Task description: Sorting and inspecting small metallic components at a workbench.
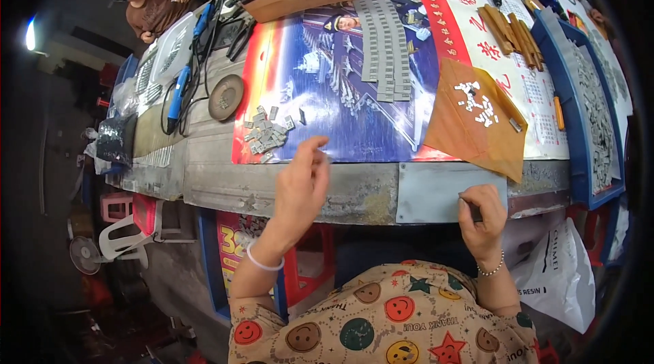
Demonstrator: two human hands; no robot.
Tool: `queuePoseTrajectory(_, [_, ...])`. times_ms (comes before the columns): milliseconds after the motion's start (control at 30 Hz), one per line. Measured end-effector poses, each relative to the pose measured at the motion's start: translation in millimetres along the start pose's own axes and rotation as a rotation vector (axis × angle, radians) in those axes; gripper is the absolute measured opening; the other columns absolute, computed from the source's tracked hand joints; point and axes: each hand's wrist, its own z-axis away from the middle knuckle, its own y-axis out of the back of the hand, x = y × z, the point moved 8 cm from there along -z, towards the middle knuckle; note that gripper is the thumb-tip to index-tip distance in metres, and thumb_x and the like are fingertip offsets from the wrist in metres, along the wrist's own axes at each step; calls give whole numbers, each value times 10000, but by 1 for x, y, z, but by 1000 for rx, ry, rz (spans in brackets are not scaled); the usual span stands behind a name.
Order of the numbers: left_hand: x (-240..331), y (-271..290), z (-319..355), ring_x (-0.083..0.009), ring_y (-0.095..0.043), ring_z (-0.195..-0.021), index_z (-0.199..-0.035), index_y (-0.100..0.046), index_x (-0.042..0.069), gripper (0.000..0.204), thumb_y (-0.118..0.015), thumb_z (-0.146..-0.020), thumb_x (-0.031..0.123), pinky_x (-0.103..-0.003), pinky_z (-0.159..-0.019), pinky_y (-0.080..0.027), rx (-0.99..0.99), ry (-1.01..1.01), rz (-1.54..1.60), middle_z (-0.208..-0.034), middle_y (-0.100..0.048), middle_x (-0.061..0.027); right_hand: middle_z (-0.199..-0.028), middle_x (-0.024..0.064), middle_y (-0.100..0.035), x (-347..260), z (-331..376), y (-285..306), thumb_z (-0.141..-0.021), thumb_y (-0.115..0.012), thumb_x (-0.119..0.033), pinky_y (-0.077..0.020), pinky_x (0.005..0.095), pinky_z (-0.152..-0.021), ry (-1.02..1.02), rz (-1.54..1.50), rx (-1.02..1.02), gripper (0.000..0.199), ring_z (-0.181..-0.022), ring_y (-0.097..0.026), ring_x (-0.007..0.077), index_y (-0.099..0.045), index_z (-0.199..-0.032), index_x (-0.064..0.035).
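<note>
My left hand (pixel 303 183) hovers over the table's front edge, its fingers loosely bent and a little apart, the tips slightly blurred. Nothing shows in it. Just beyond and left of it, small grey metal pieces (pixel 267 133) lie in a loose pile on a glossy poster (pixel 320 118). My right hand (pixel 485 217) is curled at the near edge of a flat grey plate (pixel 436 190), thumb and fingers drawn together; whatever they hold is too small or hidden. Beyond that plate, small white pieces (pixel 485 115) lie on a brown paper sheet (pixel 453 135).
Rows of grey pieces (pixel 385 50) lie on the poster. A blue tray (pixel 569 112) of metal parts stands at right, near rolled brown sheets (pixel 514 37). At left are a round dish (pixel 226 98) and blue-handled tools (pixel 180 95). A person (pixel 160 3) sits across the table.
</note>
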Motion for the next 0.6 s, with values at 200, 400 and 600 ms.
queuePoseTrajectory(200, [40,-53,40,-137,-622,-865,-1316,-355,3,465,-527,-887,-55,-236,-771,-502,-345,278,887,-979,-601,-99,-847,114,-603,-28,-3,-23,-770,-631,35,-481,270,-632,-243,-523,-242,171,-714,-602,166,-595,-937,20])
queuePoseTrajectory(400, [54,-82,53,-134,-613,-898,-1363,-277,3,530,-496,-885,-64,-241,-811,-499,-490,326,1003,-1085,-561,-121,-885,57,-593,-12,12,-48,-866,-575,-23,-483,238,-666,-587,-846,-351,182,-749,-573,96,-554,-1039,26])
queuePoseTrajectory(600, [65,-86,57,-124,-612,-814,-1388,-233,15,623,-513,-846,-110,-260,-781,-535,-470,181,902,-1205,-462,-174,-919,31,-557,-10,24,-54,-919,-543,-65,-464,204,-659,-785,-1059,-436,190,-775,-534,47,-518,-1086,21])
